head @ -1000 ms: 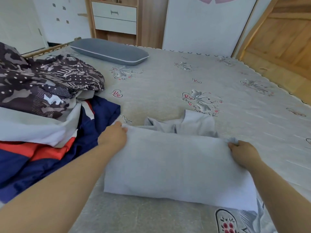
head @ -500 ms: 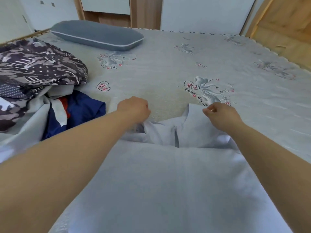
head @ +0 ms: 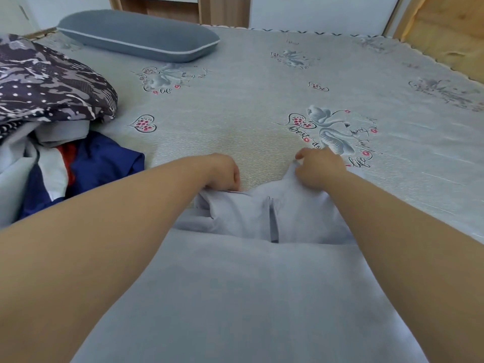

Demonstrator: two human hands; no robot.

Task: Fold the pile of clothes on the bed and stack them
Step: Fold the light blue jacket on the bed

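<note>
far edge of the pale grey garment taken up for the next fold

the garment's [head: 262,297] far edge is pinched in the curled fingers of the left hand [head: 222,172] and right hand [head: 319,167], mid-bed [head: 235,106], near the front edge. the unfolded pile [head: 47,113] is heaped at the left edge. likely next, that edge is to be drawn back evenly over the folded part.

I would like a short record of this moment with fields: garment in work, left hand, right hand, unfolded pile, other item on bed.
garment in work: pale grey shirt, lower part folded up
left hand: grips shirt's far edge
right hand: pinches shirt's far edge
unfolded pile: camouflage-print cloth over navy garment, at left
other item: long grey pillow
</note>
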